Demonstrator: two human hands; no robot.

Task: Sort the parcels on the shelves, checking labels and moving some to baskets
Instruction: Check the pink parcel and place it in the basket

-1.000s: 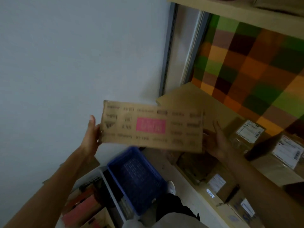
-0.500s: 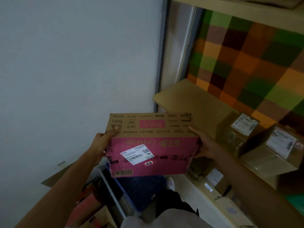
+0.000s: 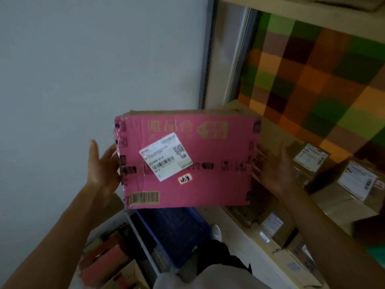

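I hold a pink cardboard parcel [image 3: 208, 163] in the air in front of the shelves, its broad pink face turned toward me. A white shipping label [image 3: 165, 156] with barcodes is stuck on that face, with a small sticker below it. My left hand [image 3: 102, 170] presses flat against the parcel's left side, thumb up. My right hand [image 3: 275, 170] presses flat against the right side. A blue basket [image 3: 177, 232] stands on the floor directly under the parcel.
Brown labelled parcels [image 3: 310, 159] [image 3: 354, 184] sit on the wooden shelf [image 3: 277, 130] to the right, with more parcels [image 3: 273, 226] on the shelf below. A white basket [image 3: 116, 226] with red and brown packages stands at lower left. A white wall fills the left.
The parcel has tipped from showing its brown printed edge to showing its full pink labelled face. It has come closer and lower between my hands.
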